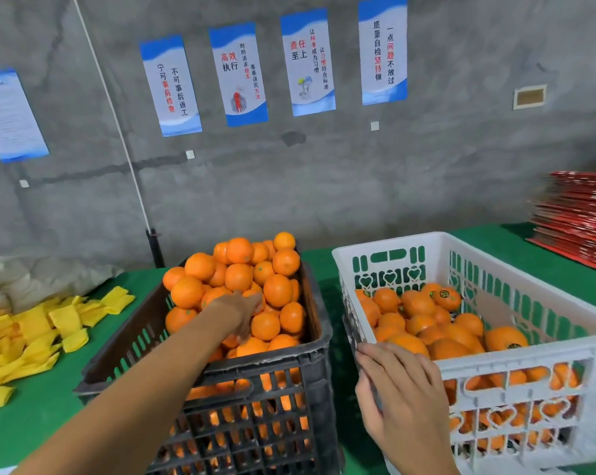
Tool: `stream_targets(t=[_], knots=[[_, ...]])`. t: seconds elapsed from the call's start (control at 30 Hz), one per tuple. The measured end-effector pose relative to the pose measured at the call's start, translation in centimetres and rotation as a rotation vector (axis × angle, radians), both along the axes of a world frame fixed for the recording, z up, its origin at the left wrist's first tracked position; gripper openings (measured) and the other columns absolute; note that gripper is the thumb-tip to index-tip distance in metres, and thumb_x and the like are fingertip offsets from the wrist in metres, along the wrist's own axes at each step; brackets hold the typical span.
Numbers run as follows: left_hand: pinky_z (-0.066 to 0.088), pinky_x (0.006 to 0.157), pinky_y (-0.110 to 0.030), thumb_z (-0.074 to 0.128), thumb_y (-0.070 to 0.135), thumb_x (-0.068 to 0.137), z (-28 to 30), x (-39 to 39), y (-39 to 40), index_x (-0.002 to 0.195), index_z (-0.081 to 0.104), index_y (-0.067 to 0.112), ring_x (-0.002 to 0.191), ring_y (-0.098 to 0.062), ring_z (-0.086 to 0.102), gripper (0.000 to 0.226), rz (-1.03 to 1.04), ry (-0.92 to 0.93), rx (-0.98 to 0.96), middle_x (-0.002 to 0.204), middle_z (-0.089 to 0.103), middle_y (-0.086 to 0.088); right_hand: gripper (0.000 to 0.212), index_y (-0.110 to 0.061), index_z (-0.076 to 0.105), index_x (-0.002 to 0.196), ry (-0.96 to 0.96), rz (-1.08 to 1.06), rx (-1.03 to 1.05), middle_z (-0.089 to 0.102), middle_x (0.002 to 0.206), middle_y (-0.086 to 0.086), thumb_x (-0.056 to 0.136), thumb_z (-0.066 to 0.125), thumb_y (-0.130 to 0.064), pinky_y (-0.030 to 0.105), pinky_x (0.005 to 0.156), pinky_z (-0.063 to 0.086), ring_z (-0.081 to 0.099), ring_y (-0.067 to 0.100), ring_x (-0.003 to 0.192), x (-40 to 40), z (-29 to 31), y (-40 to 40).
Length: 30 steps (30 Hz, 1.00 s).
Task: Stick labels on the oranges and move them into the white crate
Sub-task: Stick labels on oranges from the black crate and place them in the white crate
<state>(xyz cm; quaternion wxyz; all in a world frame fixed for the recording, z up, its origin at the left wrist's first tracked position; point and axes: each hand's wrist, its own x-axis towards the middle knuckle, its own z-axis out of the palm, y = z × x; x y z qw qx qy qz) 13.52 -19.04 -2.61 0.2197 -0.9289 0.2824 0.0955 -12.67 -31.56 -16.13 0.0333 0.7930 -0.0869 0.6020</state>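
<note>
A black crate (279,366) at centre is heaped with unlabelled oranges (238,277). My left hand (243,311) reaches into it and lies on the pile with its fingers bent down among the fruit; whether it grips one is hidden by blur. To the right stands the white crate (529,354), partly filled with oranges (420,305), some showing dark round labels (444,293). My right hand (397,389) is at that crate's near left corner and grips a grey strip of labels (353,332) that runs up along the crate's left side.
The crates stand on a green table (43,423). Yellow foam sleeves (32,334) lie scattered at the left beside a white bag (32,275). A stack of red cartons (584,214) sits at the far right. A grey wall with posters is behind.
</note>
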Motion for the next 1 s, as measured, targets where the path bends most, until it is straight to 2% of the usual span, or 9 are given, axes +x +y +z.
stream_targets(t=[0.1, 0.2, 0.27, 0.37, 0.43, 0.5, 0.67, 0.87, 1.0], knots=[[0.056, 0.087, -0.042, 0.073, 0.014, 0.097, -0.4, -0.3, -0.4, 0.158, 0.011, 0.035, 0.122, -0.038, 0.06, 0.09, 0.01, 0.039, 0.086, 0.159, 0.016, -0.021, 0.019, -0.014, 0.081, 0.1, 0.024, 0.001, 0.026, 0.076, 0.112, -0.002, 0.092, 0.065, -0.02, 0.036, 0.095, 0.044, 0.068, 0.021, 0.106, -0.1, 0.3, 0.2], [0.057, 0.086, -0.042, 0.073, 0.011, 0.096, -0.6, 0.0, 0.0, 0.155, 0.012, 0.035, 0.08, -0.028, 0.059, 0.089, -0.01, 0.041, 0.058, 0.149, 0.029, -0.02, 0.018, -0.013, 0.08, 0.101, 0.043, 0.014, 0.042, 0.075, 0.113, -0.002, 0.093, 0.065, -0.019, 0.035, 0.097, 0.042, 0.067, 0.022, 0.108, -0.3, 0.2, 0.4], [0.058, 0.079, -0.039, 0.073, 0.007, 0.094, -0.6, 0.2, 0.8, 0.153, 0.019, 0.031, 0.066, -0.021, 0.053, 0.083, -0.007, 0.052, -0.012, 0.123, 0.048, -0.015, 0.019, -0.013, 0.079, 0.101, 0.058, 0.029, 0.043, 0.074, 0.115, -0.002, 0.093, 0.063, -0.019, 0.035, 0.098, 0.041, 0.066, 0.021, 0.11, -0.6, 0.2, 0.4], [0.049, 0.059, -0.033, 0.072, 0.002, 0.09, -0.3, 0.0, 2.1, 0.149, 0.034, 0.021, 0.061, -0.016, 0.048, 0.073, -0.049, -0.03, -0.063, 0.089, 0.05, -0.005, 0.02, -0.013, 0.079, 0.1, 0.098, 0.044, 0.059, 0.073, 0.117, -0.001, 0.092, 0.062, -0.021, 0.036, 0.099, 0.042, 0.065, 0.021, 0.112, -1.1, 0.4, 0.5], [0.052, 0.059, -0.03, 0.076, 0.004, 0.088, -0.1, -0.2, 2.6, 0.151, 0.036, 0.019, 0.075, -0.02, 0.062, 0.075, -0.082, -0.084, -0.072, 0.123, 0.053, -0.011, 0.02, -0.014, 0.078, 0.1, 0.118, 0.053, 0.06, 0.073, 0.118, -0.002, 0.092, 0.062, -0.022, 0.037, 0.1, 0.042, 0.064, 0.022, 0.112, -1.2, 0.3, 0.6], [0.057, 0.075, -0.031, 0.078, 0.01, 0.09, -0.1, -0.6, 2.7, 0.153, 0.038, 0.018, 0.11, -0.03, 0.069, 0.075, -0.072, -0.086, -0.042, 0.16, 0.025, -0.02, 0.021, -0.015, 0.078, 0.099, 0.125, 0.06, 0.06, 0.072, 0.119, -0.002, 0.092, 0.06, -0.023, 0.037, 0.1, 0.043, 0.064, 0.021, 0.113, -1.4, 0.4, 0.5], [0.057, 0.084, -0.04, 0.084, 0.04, 0.081, 0.4, -1.4, 3.0, 0.146, 0.045, 0.022, 0.119, -0.036, 0.063, 0.077, -0.119, -0.213, -0.136, 0.154, 0.033, -0.017, 0.022, -0.016, 0.079, 0.096, 0.106, 0.061, 0.06, 0.073, 0.117, -0.003, 0.091, 0.059, -0.025, 0.036, 0.099, 0.043, 0.062, 0.019, 0.112, -1.4, 0.6, 0.5], [0.056, 0.075, -0.043, 0.083, 0.048, 0.067, 1.4, -4.8, 7.0, 0.114, 0.04, 0.039, 0.091, -0.018, 0.065, 0.064, -0.192, -0.057, -1.03, 0.107, 0.061, 0.009, 0.022, -0.013, 0.079, 0.098, 0.116, 0.062, 0.068, 0.073, 0.117, -0.002, 0.092, 0.06, -0.023, 0.037, 0.1, 0.044, 0.065, 0.021, 0.112, -1.4, 0.7, 0.5], [0.055, 0.065, -0.02, 0.086, 0.052, 0.071, -0.6, -10.1, 10.3, 0.123, 0.049, 0.041, 0.092, 0.0, 0.068, 0.065, -0.365, 0.12, -1.641, 0.123, 0.057, 0.022, 0.021, -0.011, 0.079, 0.098, 0.103, 0.054, 0.057, 0.074, 0.116, 0.001, 0.09, 0.062, -0.019, 0.039, 0.098, 0.044, 0.065, 0.023, 0.11, -1.3, 0.7, 0.7]])
